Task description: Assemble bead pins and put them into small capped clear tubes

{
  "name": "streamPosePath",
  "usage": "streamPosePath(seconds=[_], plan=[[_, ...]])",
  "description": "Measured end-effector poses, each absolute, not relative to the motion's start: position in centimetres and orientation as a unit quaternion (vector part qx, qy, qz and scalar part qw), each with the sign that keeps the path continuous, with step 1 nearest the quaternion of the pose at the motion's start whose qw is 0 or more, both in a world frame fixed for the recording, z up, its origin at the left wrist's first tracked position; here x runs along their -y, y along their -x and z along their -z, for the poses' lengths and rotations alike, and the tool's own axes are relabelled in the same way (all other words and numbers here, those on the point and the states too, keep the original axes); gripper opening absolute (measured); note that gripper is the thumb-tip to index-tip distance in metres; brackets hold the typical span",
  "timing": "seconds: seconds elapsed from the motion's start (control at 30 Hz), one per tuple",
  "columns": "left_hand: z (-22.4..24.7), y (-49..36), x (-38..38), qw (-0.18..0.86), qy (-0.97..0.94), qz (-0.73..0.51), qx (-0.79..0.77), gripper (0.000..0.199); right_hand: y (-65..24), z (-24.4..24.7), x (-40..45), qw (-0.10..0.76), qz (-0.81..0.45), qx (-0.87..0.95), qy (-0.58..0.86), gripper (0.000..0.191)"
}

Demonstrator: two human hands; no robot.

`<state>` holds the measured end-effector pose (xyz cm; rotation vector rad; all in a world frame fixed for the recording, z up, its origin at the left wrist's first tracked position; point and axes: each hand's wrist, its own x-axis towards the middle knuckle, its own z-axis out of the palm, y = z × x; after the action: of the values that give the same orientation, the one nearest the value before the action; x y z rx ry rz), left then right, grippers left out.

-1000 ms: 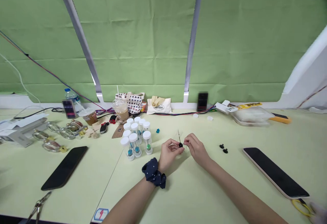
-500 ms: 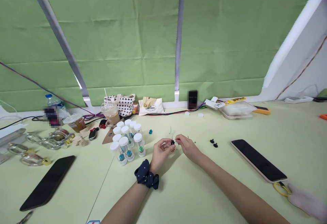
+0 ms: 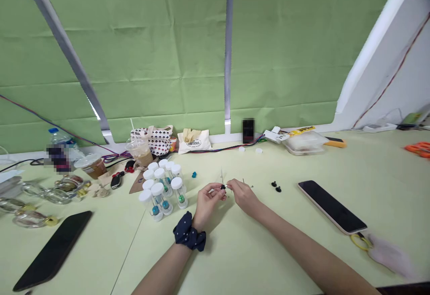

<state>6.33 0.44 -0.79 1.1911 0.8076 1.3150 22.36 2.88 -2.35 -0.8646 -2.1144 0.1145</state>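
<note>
My left hand (image 3: 208, 201), with a dark dotted scrunchie (image 3: 189, 232) at the wrist, pinches a small black piece (image 3: 223, 187). A thin metal rod (image 3: 222, 176) stands up from that piece. Right beside it, my right hand (image 3: 242, 194) has its fingers closed on a small pale thin piece, too small to make out fully. Left of the hands stand several clear vials (image 3: 164, 205) with white caps and blue or green contents. A small teal piece (image 3: 194, 175) lies behind the left hand. Two black pieces (image 3: 276, 186) rest to the right.
A pink-edged phone (image 3: 332, 206) lies right; a black phone (image 3: 53, 250) lies left. Behind are drink cups (image 3: 139, 152), a cream pouch (image 3: 194, 141), cables and a clear plastic box (image 3: 305, 145). Orange scissors (image 3: 418, 148) are at the far right.
The camera view has shifted slightly to the right, bringing more of the orange scissors into view. Both hands keep nearly the same pose around the black piece.
</note>
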Motion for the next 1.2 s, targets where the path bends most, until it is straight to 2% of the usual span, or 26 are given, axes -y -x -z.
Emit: streamPosePath(seconds=[0.13, 0.37, 0.47, 0.53, 0.67, 0.8, 0.93, 1.03, 1.2], plan=[[1.2, -6.2, -0.6, 0.531, -0.547, -0.549, -0.343, 0.029, -22.3, 1.5, -2.7, 0.414, -0.102, 0.83, 0.36, 0.018], [1.1, -5.8, -0.2, 0.323, -0.678, -0.543, -0.376, 0.023, -22.5, 0.3, -2.6, 0.347, -0.35, 0.772, 0.401, 0.014], [1.1, -5.7, -0.2, 0.314, -0.696, -0.526, -0.374, 0.022, -22.8, 0.3, -2.7, 0.308, -0.387, 0.771, 0.401, 0.017], [1.3, -5.8, -0.3, 0.345, -0.681, -0.529, -0.372, 0.022, -22.9, 0.3, -2.7, 0.292, -0.348, 0.789, 0.414, 0.02], [1.4, -6.0, -0.5, 0.424, -0.627, -0.545, -0.36, 0.023, -22.7, 0.7, -2.5, 0.289, -0.193, 0.829, 0.439, 0.018], [1.3, -6.1, -0.7, 0.488, -0.586, -0.549, -0.343, 0.023, -22.5, 1.5, -2.6, 0.283, -0.041, 0.866, 0.411, 0.026], [1.2, -6.1, -0.9, 0.517, -0.571, -0.54, -0.34, 0.021, -22.6, 1.6, -2.9, 0.276, 0.067, 0.88, 0.382, 0.023], [1.2, -6.1, -0.9, 0.521, -0.57, -0.539, -0.337, 0.021, -22.7, 1.3, -3.0, 0.28, 0.08, 0.88, 0.376, 0.021], [1.2, -6.0, -0.7, 0.484, -0.589, -0.555, -0.333, 0.021, -22.9, 1.0, -2.9, 0.279, 0.021, 0.884, 0.373, 0.026]])
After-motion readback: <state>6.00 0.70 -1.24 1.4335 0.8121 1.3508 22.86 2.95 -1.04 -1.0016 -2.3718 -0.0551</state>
